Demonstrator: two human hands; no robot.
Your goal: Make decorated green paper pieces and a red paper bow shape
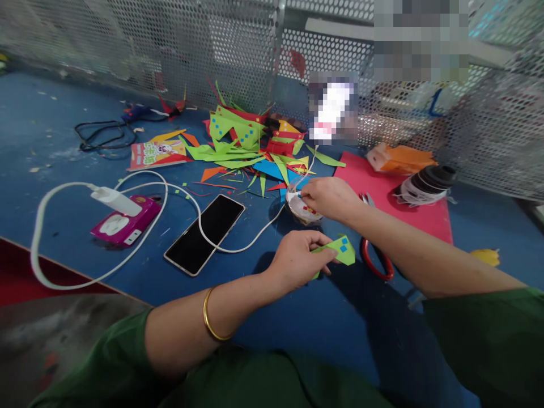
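My left hand is closed on a green folded paper piece with blue squares stuck near its end. My right hand reaches into a small clear bowl, its fingers pinched together at the far side. Small red and yellow bits lie in the bowl. Whatever those fingertips hold, if anything, is hidden. Red-handled scissors lie under my right forearm, on the blue table. Behind the bowl rests a larger green paper shape dotted with blue squares, among cut scraps.
A phone lies left of my hands, with a white cable crossing it. Further left is a purple power strip with a charger. Red paper bears a dark thread spool. Perforated metal panels close the back.
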